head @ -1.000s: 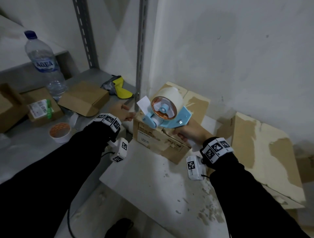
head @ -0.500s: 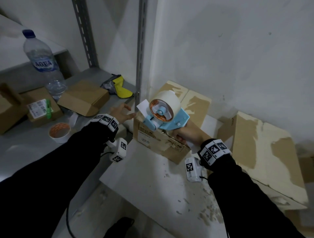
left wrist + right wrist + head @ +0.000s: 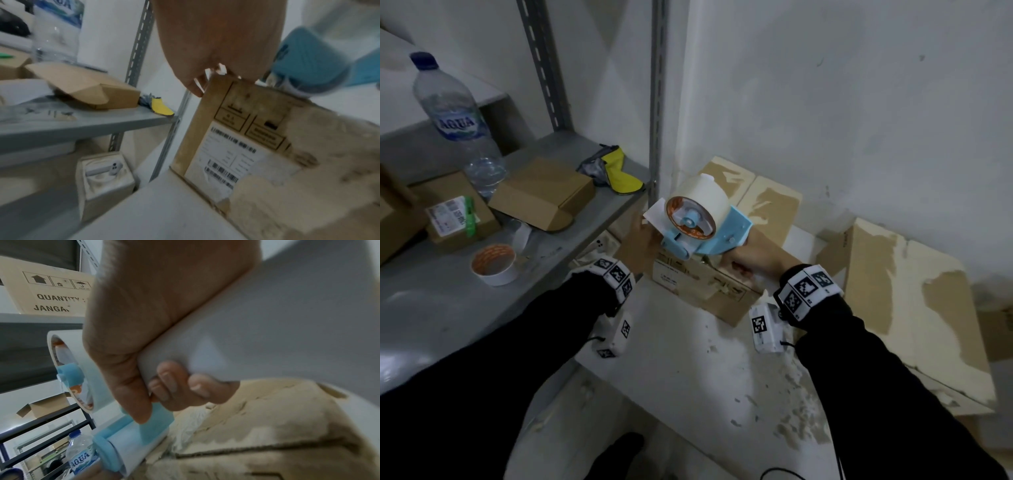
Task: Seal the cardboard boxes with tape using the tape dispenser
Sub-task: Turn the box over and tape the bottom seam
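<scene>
A blue tape dispenser (image 3: 722,229) with a white tape roll (image 3: 705,198) sits over the top left edge of a torn brown cardboard box (image 3: 709,291). My right hand (image 3: 750,258) grips its handle; in the right wrist view the fingers (image 3: 170,384) wrap round it above the box (image 3: 267,418). A loose white tape end (image 3: 654,216) sticks out to the left. My left hand (image 3: 638,233) lies against the box's upper left corner, just below that end. In the left wrist view its fingertips (image 3: 220,68) touch the top edge of the box (image 3: 236,146), beside the dispenser (image 3: 312,65).
A grey shelf (image 3: 431,308) at left carries a water bottle (image 3: 455,113), a spare tape roll (image 3: 494,263), small cardboard boxes (image 3: 544,195) and a yellow item (image 3: 623,174). A metal post (image 3: 657,102) rises beside the box. A larger torn box (image 3: 911,308) lies at right.
My left hand has moved right from the shelf edge to the box's upper left corner. The dispenser has shifted slightly left and down over the box edge.
</scene>
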